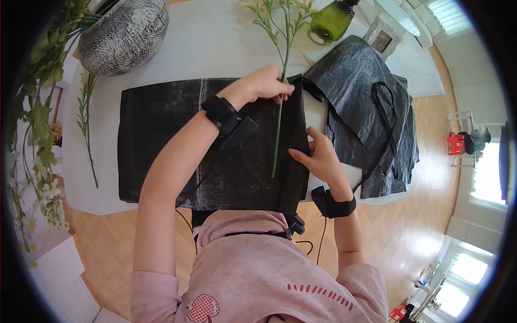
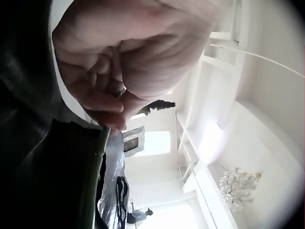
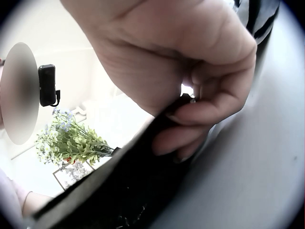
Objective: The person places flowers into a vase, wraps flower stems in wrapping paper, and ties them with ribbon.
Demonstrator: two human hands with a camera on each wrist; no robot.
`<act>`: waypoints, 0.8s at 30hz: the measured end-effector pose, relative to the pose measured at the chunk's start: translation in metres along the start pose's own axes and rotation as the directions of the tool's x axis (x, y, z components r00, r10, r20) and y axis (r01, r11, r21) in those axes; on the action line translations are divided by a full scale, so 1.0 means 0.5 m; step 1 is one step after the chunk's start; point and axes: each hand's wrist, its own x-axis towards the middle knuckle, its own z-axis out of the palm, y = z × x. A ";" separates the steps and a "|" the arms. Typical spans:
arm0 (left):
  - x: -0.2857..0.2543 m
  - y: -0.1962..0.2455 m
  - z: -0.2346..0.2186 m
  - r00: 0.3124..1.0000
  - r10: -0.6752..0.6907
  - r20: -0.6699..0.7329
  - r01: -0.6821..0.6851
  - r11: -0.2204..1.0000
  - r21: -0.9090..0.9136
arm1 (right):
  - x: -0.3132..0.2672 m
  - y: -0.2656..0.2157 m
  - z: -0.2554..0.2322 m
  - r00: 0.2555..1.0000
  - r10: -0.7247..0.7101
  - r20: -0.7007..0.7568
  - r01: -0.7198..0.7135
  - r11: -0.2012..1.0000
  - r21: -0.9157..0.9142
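Note:
A black sheet (image 1: pixel 161 134) with a pale crease lies across the white table in front of me. My left hand (image 1: pixel 262 85) grips a green artificial flower stem (image 1: pixel 278 134) near the sheet's upper right corner. The stem runs down over the sheet, and its leafy top (image 1: pixel 269 21) reaches past the far edge. In the left wrist view, the curled fingers (image 2: pixel 102 102) meet at the stem. My right hand (image 1: pixel 319 156) pinches the sheet's right edge between thumb and fingers. The right wrist view shows the fingers (image 3: pixel 209 112) bent over that dark edge.
Crumpled black material (image 1: pixel 355 86) with a strap covers the table's right side. A green bottle (image 1: pixel 333 22) and picture frame (image 1: pixel 383 40) are at the back. A silvery vase (image 1: pixel 126 40) and another stem (image 1: pixel 85 124) are on the left; tall flowers (image 1: pixel 32 107) stand beyond.

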 end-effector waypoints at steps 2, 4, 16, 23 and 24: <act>-0.002 0.006 -0.002 0.999 0.024 -0.028 -0.031 0.957 -0.288 | -0.003 -0.013 -0.002 1.000 0.019 -0.011 -0.019 1.000 -0.016; -0.004 0.019 -0.024 0.998 -0.010 -0.055 -0.007 0.950 -0.312 | -0.002 -0.010 -0.002 0.999 0.029 -0.023 -0.030 0.999 -0.035; -0.010 0.024 -0.027 0.993 -0.022 0.115 0.054 0.958 -0.282 | -0.011 -0.025 0.012 0.996 -0.015 -0.085 0.027 0.990 0.138; -0.013 -0.016 -0.050 0.957 0.258 -0.133 -0.216 0.939 0.268 | 0.001 0.003 0.008 0.998 -0.024 -0.057 0.028 0.997 0.078; -0.018 -0.015 -0.057 0.930 0.288 -0.229 -0.180 0.898 0.401 | 0.000 -0.005 0.004 0.999 0.000 -0.046 0.001 1.000 0.020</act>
